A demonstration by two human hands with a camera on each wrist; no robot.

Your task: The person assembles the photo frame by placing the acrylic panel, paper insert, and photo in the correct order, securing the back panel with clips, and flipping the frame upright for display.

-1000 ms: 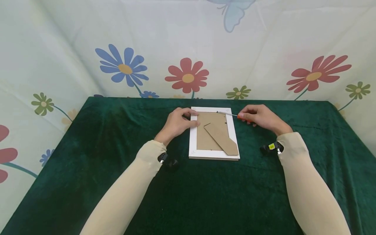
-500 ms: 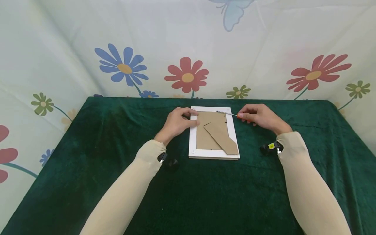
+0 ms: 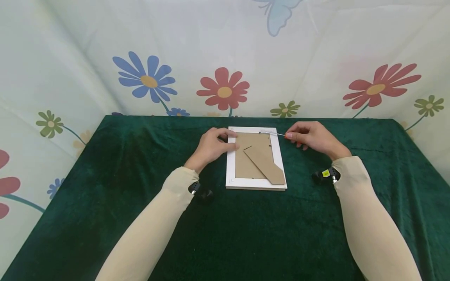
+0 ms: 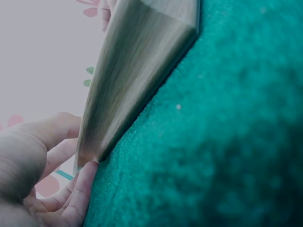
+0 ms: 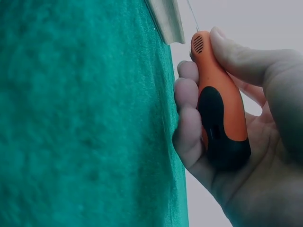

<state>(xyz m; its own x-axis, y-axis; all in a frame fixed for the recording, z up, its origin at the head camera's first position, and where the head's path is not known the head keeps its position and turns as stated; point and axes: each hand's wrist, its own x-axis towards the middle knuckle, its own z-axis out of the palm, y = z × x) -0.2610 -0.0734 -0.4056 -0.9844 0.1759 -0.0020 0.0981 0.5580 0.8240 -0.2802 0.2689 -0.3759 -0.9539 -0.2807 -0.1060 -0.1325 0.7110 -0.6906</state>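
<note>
A white picture frame (image 3: 230, 168) lies face down, its brown backing board (image 3: 246, 166) and slanting easel leg (image 3: 268, 169) uppermost. My left hand (image 3: 211, 145) grips the frame's left side near the far corner, thumb over the back. In the left wrist view fingertips (image 4: 87, 172) meet the frame's wood-toned side (image 4: 123, 80). From the right, my right hand (image 3: 314, 137) holds a screwdriver (image 5: 220, 90) by its orange and black handle, thumb along the top. Its thin shaft (image 3: 279, 134) reaches over the frame's far right corner, tip near a small dark tab at the backing's far edge.
A dark green velvet cloth (image 3: 225, 234) covers the table. Behind it hangs a white curtain (image 3: 309, 54) printed with flowers. Small black wrist cameras sit below each wrist, the left one (image 3: 202, 193) close to the frame's left side.
My right hand has risen slightly away from me, and the screwdriver's handle end has lifted with it. The left hand and the picture frame keep their places.
</note>
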